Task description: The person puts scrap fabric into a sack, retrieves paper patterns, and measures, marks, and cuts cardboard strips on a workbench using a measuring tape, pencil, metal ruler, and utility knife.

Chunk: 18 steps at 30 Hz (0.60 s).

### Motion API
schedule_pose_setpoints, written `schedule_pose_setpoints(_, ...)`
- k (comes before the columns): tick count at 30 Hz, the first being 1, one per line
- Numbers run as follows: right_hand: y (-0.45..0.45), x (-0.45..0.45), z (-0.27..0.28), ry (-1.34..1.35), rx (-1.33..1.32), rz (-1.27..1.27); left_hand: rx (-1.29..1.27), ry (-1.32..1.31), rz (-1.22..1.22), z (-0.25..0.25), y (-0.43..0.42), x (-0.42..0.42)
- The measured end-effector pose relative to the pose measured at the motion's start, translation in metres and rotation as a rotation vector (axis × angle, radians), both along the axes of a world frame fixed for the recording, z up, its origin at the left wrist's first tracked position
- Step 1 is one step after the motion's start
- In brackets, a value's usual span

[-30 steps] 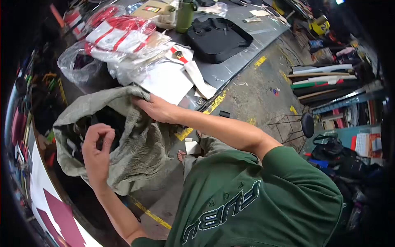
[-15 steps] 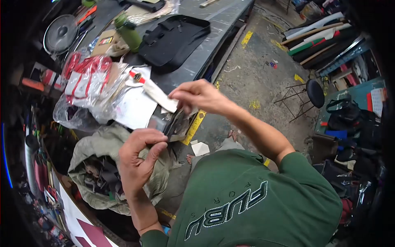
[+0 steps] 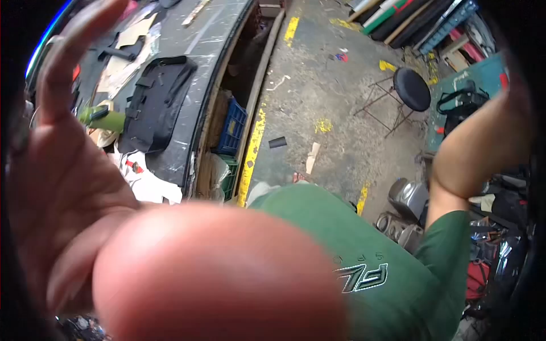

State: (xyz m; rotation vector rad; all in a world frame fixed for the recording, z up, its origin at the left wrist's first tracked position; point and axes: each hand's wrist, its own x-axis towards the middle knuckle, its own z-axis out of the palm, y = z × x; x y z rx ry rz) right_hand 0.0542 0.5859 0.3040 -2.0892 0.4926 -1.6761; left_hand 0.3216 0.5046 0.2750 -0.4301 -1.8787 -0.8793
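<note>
Left hand (image 3: 79, 187) nearer camera, open, empty

Black bag (image 3: 152, 111) (beside green bottle (image 3: 112, 121))

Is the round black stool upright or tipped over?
Upright: the round black stool has its seat on top, and its thin legs spread out below onto the floor.
</note>
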Motion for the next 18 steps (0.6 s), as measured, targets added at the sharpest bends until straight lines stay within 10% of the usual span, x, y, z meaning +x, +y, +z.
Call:
schedule_pose_setpoints(5,0.003,-0.041,-0.052,0.032,0.173,-0.237,-0.07,0.026,-0.184,-0.006,-0.017,-0.064)
schedule_pose_setpoints(13,-0.053,-0.058,-0.304,-0.004,1.102,-0.38,-0.123,0.125,-0.244,-0.024,-0.121,-0.18)
schedule_pose_setpoints(18,-0.121,-0.114,-0.291,0.012,1.136,-0.413,-0.102,0.154,-0.263,-0.021,-0.204,-0.246)
